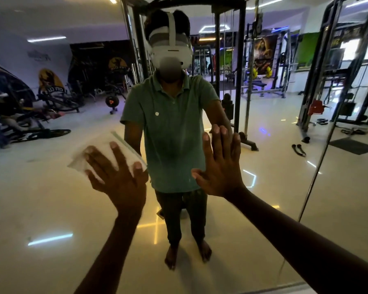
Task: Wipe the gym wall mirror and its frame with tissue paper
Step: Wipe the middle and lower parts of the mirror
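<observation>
Wiping the large frameless-looking glass wall mirror (51,198), the left hand (117,177) presses a folded white tissue paper (102,149) flat at nine o'clock, fingers spread; the right hand (219,166) braces, released, at three. Judged next: sweeping toward the frame.

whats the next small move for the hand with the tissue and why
Probably slide the left hand sideways across the mirror, keeping the tissue paper flat. Its spread fingers already press the tissue on the glass, and the right hand lies flat against the mirror beside it, seemingly bracing.
</observation>
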The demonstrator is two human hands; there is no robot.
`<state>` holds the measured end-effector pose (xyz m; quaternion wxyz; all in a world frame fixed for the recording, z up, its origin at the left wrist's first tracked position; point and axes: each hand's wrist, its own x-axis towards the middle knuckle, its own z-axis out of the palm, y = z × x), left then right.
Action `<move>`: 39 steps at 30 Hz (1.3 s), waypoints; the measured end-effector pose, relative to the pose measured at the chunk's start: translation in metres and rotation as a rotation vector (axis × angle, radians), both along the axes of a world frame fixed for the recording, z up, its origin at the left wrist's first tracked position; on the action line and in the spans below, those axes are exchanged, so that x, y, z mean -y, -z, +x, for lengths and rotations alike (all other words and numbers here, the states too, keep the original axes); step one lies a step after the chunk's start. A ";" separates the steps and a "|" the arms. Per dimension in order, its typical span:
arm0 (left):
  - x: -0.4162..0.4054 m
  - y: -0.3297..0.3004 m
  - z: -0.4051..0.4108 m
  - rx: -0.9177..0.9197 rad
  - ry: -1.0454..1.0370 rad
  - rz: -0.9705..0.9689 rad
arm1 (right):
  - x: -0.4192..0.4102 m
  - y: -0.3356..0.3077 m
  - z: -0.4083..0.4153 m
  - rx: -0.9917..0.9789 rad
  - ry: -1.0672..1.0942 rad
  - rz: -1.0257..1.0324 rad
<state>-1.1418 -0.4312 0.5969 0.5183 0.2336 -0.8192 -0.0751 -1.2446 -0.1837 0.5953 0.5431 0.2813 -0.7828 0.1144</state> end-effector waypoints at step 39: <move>-0.042 0.039 -0.015 0.123 0.361 -0.598 | -0.072 0.080 0.000 0.102 0.072 0.062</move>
